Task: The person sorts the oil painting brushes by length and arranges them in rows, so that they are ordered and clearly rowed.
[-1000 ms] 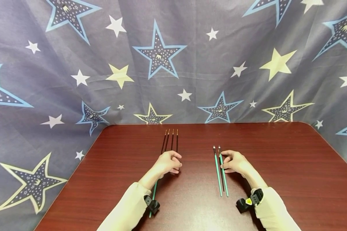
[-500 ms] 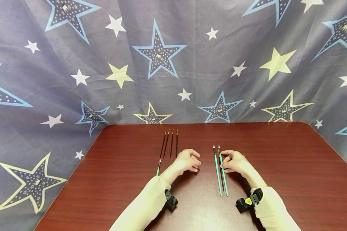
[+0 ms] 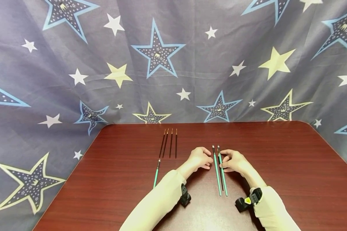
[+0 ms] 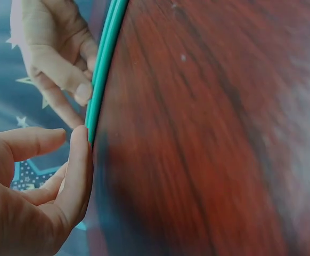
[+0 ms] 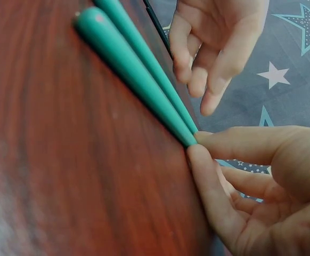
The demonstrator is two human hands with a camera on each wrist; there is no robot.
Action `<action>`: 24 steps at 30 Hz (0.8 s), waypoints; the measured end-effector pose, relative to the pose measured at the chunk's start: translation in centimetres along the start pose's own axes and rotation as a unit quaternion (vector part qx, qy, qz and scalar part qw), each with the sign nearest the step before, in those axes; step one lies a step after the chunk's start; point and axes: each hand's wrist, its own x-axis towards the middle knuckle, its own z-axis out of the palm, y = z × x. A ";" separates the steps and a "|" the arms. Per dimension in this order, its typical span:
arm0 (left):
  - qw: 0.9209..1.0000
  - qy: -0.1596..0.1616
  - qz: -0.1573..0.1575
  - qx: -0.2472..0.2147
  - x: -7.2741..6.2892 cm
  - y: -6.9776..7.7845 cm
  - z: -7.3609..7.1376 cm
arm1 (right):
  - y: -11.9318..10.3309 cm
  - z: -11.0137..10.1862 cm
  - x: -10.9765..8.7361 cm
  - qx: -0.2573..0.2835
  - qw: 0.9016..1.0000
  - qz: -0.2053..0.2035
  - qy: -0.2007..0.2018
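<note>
I see a star-printed grey curtain (image 3: 191,77) behind the red-brown table (image 3: 292,160). The left hand (image 3: 200,158), fingers loosely bent, hovers just beside the left turquoise paintbrush (image 3: 217,170); the right hand (image 3: 234,162) pinches the right turquoise paintbrush (image 3: 224,178). A slim black brush (image 3: 221,175) lies between those two; well leftward lie four thin dark brushes (image 3: 171,144).

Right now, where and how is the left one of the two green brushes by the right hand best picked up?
I'd pinch the left green brush mid-handle between thumb and fingertips, coming from above and its left, where the left hand is. Its handle is slim, straight and lies flat, and the dark brush close on its right seems to leave little finger room there.
</note>
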 end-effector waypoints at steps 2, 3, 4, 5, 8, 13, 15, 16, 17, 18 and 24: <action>1.000 0.007 -0.005 0.005 0.3 -0.1 0.4 | 0.0 0.0 0.0 0.000 1.000 0.000 0.000; 1.000 0.010 -0.005 0.008 0.4 -0.1 0.6 | 0.0 0.0 0.0 -0.003 1.000 -0.001 -0.001; 1.000 0.012 -0.007 0.011 0.6 -0.2 0.8 | 0.0 0.0 0.0 -0.004 1.000 0.000 0.000; 1.000 0.014 -0.007 0.016 0.7 -0.2 0.9 | 0.0 0.0 0.0 -0.005 1.000 0.001 0.001; 0.999 0.025 -0.006 0.033 0.9 -0.2 1.3 | 0.0 0.0 0.1 -0.011 1.000 0.003 0.003; 0.996 0.043 0.000 0.073 0.9 0.0 1.5 | 0.0 0.0 0.2 -0.014 1.000 0.002 0.004; 0.995 0.045 0.003 0.091 0.8 0.2 1.6 | 0.1 0.0 0.3 -0.012 1.000 0.003 0.008; 0.994 0.046 0.005 0.101 0.8 0.3 1.6 | 0.1 0.0 0.3 -0.012 1.000 0.003 0.008; 0.993 0.048 0.006 0.109 0.7 0.3 1.7 | 0.1 -0.1 0.3 -0.013 1.000 0.002 0.007; 0.992 0.049 0.007 0.119 0.7 0.4 1.7 | 0.2 -0.1 0.4 -0.011 1.000 0.004 0.009; 0.982 0.057 0.021 0.178 0.7 0.5 1.9 | 0.2 -0.1 0.4 -0.012 1.000 0.002 0.007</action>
